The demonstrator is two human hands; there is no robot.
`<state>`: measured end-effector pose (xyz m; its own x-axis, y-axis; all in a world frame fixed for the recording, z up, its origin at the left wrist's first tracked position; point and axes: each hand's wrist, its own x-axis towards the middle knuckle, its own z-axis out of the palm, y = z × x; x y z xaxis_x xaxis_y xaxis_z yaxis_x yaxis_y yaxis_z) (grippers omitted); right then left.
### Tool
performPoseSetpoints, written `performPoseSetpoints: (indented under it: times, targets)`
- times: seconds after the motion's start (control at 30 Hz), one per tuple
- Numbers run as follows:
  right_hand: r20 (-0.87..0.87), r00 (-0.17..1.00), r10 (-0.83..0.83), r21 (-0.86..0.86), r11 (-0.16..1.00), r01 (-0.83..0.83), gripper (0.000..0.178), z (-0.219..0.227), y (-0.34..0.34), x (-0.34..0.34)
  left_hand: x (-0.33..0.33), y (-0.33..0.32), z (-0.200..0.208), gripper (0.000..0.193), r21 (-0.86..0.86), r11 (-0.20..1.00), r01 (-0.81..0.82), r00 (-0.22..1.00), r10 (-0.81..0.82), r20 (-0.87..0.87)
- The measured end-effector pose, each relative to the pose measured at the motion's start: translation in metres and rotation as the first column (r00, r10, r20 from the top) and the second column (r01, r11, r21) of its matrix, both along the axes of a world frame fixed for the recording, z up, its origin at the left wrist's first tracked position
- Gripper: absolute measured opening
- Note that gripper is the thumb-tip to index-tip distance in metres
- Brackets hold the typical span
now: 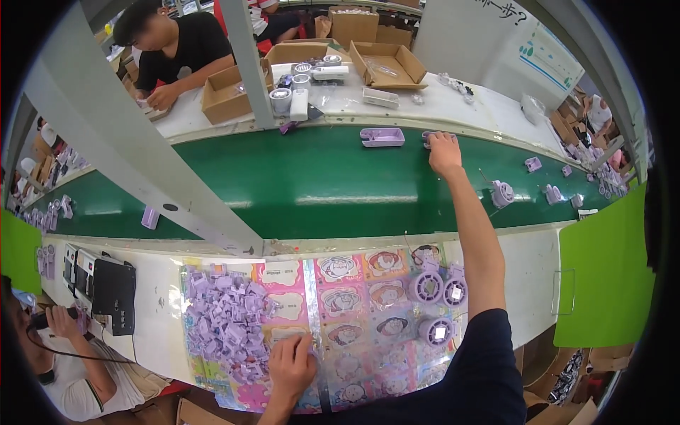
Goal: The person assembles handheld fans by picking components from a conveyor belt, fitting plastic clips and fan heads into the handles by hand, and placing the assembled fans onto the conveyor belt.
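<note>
My right arm stretches across the green conveyor belt [312, 185]. At its far edge my right hand [445, 153] is closed on a lilac plastic housing [426, 139], mostly hidden under the fingers. Left of it on the belt lies a lilac tray-shaped housing [382, 137]. My left hand [292, 363] rests low over the picture-printed mat [341, 301], its fingers curled; what they hold, if anything, is hidden. Beside that hand is a heap of small lilac plastic parts [227, 319]. Several round lilac fan units [428, 287] lie on the mat near my right forearm.
A slanting grey post [134, 134] crosses the left side. A black device [113, 294] stands on the bench at left, near a seated person. Beyond the belt are cardboard boxes [388, 64], fan bodies [300, 103] and another person. A green panel [602, 276] borders the right.
</note>
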<state>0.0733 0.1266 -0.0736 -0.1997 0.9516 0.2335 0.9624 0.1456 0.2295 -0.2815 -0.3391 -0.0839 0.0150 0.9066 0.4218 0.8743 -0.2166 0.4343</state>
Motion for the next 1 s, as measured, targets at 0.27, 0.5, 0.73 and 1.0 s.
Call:
performPoseSetpoints:
  times: [0.27, 0.5, 0.73, 1.0]
  targets:
    - [-0.193, 0.926, 0.324, -0.248, 0.897, -0.365, 0.031, 0.025, -0.033, -0.052, -0.004, 0.002, 0.001, 0.035, -0.025, 0.999, 0.032, 1.000, -0.032, 0.000]
    - [-0.329, 0.868, 0.372, -0.182, 0.877, -0.445, 0.070, 0.029, -0.032, -0.124, -0.006, 0.003, 0.003, 0.034, -0.023, 0.999, 0.047, 0.999, -0.047, 0.022]
    - [-0.185, 0.973, 0.138, -0.416, 0.886, -0.205, 0.068, 0.026, -0.012, -0.138, -0.004, 0.003, 0.004, 0.033, 0.002, 0.998, 0.056, 0.997, -0.056, 0.061]
    - [-0.327, 0.789, 0.520, -0.406, 0.677, -0.614, 0.056, 0.054, -0.127, -0.148, -0.005, 0.000, -0.002, 0.029, 0.084, 0.995, 0.060, 0.998, -0.062, 0.028]
